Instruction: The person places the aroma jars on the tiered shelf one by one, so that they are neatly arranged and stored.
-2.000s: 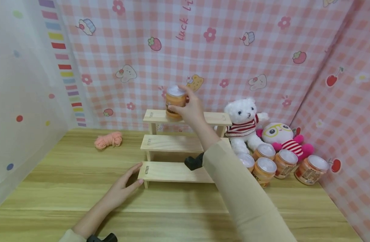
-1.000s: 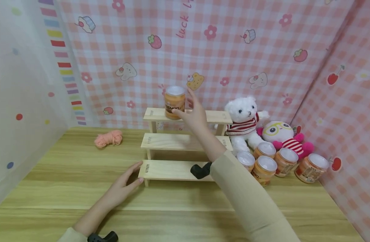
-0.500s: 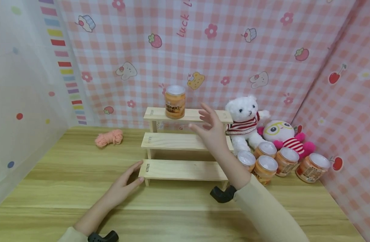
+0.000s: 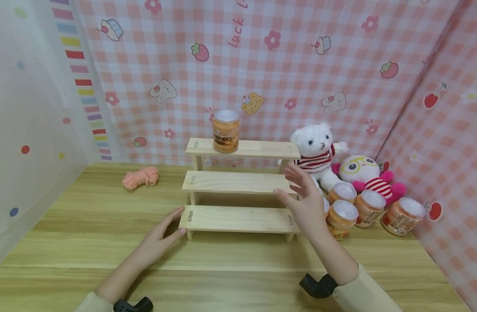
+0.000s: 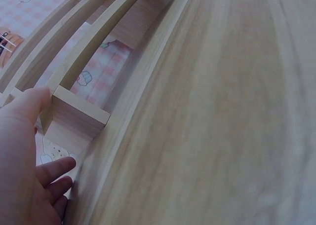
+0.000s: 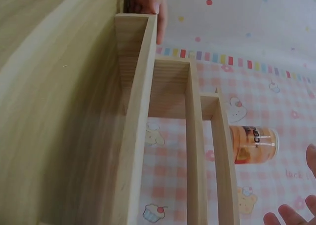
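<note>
A three-tier wooden shelf (image 4: 238,219) stands on the wood-grain table. One orange-labelled jar (image 4: 226,135) with a pale lid sits upright on its top tier, left of the middle. My left hand (image 4: 154,245) rests at the left end of the lowest tier; its thumb touches the wood in the left wrist view, the other fingers loosely bent. Holding nothing, my right hand (image 4: 306,208) hovers near the shelf's right end with fingers spread. Close to it, several matching jars (image 4: 341,216) stand on the table, one partly hidden behind the hand.
Behind the jars sit a white teddy bear (image 4: 312,151) in a striped shirt and a pink plush toy (image 4: 363,173) with yellow glasses. A peach yarn bundle (image 4: 140,178) lies left of the shelf. Patterned cloth walls enclose the table at back and sides.
My right hand let go of the jar on the top tier and moved down and right towards the other jars. The jar stays on the tier. My left hand has kept its place.
</note>
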Available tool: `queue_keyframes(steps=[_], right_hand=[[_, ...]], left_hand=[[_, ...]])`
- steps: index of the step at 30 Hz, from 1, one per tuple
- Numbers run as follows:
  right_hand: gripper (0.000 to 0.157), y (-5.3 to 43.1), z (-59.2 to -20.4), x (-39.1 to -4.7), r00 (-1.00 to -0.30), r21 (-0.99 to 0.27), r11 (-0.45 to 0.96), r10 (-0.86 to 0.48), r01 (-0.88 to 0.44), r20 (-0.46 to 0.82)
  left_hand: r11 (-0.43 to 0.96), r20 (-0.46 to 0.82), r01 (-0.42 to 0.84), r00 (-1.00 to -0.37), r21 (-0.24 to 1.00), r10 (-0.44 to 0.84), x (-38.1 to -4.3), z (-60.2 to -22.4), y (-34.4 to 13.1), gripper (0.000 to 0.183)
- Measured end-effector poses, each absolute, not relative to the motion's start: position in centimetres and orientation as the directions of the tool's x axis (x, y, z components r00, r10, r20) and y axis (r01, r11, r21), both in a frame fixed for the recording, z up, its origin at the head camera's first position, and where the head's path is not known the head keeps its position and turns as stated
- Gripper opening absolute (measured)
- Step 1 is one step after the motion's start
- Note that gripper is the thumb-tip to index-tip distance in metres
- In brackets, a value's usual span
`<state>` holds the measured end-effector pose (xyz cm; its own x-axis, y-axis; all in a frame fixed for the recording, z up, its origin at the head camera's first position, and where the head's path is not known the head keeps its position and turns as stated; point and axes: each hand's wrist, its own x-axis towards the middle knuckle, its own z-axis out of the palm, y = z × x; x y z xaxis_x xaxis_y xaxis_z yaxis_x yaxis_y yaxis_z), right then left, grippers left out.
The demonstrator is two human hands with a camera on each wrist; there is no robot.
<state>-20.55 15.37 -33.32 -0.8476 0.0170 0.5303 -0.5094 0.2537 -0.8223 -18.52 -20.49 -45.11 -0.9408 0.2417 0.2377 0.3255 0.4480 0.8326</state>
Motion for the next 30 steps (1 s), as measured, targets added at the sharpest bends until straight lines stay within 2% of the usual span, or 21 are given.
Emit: queue_keyframes(steps=[12, 23, 30], right_hand=[[0.06, 19.7, -35.5, -18.1, -0.809, -0.787, 0.337, 0.109, -0.517, 0.578], [0.063, 24.8, -37.2, -17.2, -0.792, -0.754, 0.491, 0.189, -0.436, 0.58], [0.069, 27.3, -38.1, -17.1, -0.808, -0.751, 0.572, 0.239, -0.331, 0.538]], left_hand=[[0.452, 0.23, 0.316, -0.944, 0.834, 0.236, -18.6, -45.4, -20.6, 0.059], [0.459, 0.219, 0.307, -0.947, 0.834, 0.235, -18.7, -45.5, -20.7, 0.06], [0.45, 0.227, 0.318, -0.943, 0.835, 0.245, -18.7, -45.3, -20.6, 0.058]])
